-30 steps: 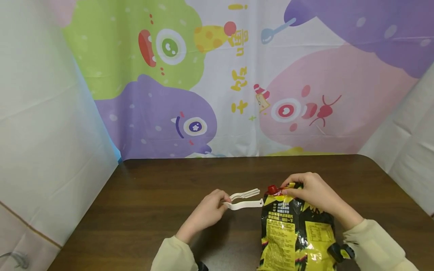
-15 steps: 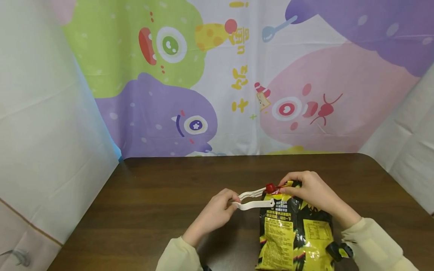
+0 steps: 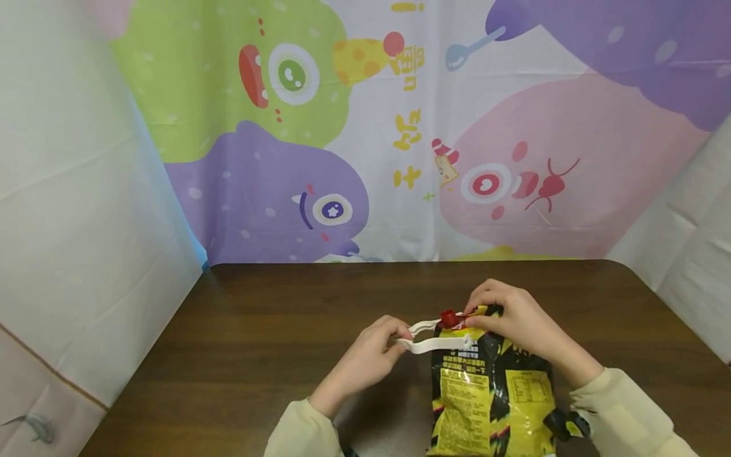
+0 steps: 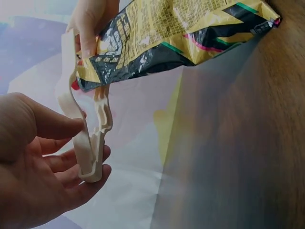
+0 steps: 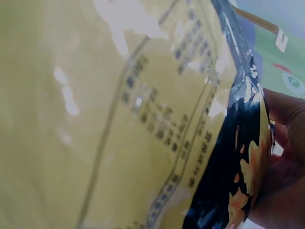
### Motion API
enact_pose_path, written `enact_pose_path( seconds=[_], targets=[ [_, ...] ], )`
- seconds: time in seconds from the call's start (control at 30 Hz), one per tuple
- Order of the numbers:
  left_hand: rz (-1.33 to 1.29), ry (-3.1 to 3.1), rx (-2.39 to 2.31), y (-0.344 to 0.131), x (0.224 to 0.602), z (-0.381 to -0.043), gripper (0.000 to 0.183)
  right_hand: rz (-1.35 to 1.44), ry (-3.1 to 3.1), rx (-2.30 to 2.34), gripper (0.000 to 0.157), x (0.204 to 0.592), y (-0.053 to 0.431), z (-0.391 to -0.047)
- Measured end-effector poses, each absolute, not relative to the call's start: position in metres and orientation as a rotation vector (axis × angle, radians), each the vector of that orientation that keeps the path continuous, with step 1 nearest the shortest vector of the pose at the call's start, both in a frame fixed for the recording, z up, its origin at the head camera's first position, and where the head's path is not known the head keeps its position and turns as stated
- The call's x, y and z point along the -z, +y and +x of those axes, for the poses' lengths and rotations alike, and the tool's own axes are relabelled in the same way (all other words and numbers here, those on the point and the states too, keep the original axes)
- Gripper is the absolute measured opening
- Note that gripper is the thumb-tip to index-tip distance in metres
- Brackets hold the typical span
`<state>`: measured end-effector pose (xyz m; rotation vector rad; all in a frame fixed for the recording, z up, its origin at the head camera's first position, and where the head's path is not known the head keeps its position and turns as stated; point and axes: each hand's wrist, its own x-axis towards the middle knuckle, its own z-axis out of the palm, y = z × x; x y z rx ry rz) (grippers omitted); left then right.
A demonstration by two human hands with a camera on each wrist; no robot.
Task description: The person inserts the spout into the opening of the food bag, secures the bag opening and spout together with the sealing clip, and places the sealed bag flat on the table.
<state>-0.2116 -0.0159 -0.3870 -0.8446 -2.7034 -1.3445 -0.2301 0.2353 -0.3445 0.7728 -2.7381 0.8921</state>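
My left hand [image 3: 368,355] pinches the hinged end of a white bag-sealing clip [image 3: 436,345], thumb on one side and fingers on the other. The clip's two arms stand apart. A black and yellow snack bag [image 3: 465,406] hangs to the right, its top held between thumb and fingers of my right hand [image 3: 516,320]. At the bag's upper left corner sticks out a curled red piece [image 3: 448,318]. One clip arm [image 4: 69,71] passes the printed side, the other goes behind, so that corner lies between them. In the right wrist view the bag [image 5: 95,119] hides most of the scene.
Under the hands is a dark brown wooden table [image 3: 257,330]. A cloth backdrop [image 3: 422,241] with cartoon figures hangs along its far edge. White cloth walls [image 3: 85,190] stand at both sides.
My left hand has moved right with the clip, whose arms have come from beside the bag to either side of its top corner. The bag has shifted slightly left.
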Motion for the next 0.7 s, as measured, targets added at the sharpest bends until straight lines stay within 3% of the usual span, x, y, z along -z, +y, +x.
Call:
enact_pose_path(
  seconds=[0.7],
  targets=[
    [-0.873, -2.612, 1.358, -0.005, 0.380, -0.208, 0.009, 0.823, -2.712, -0.943, 0.009, 0.344, 0.223, -0.229]
  ],
)
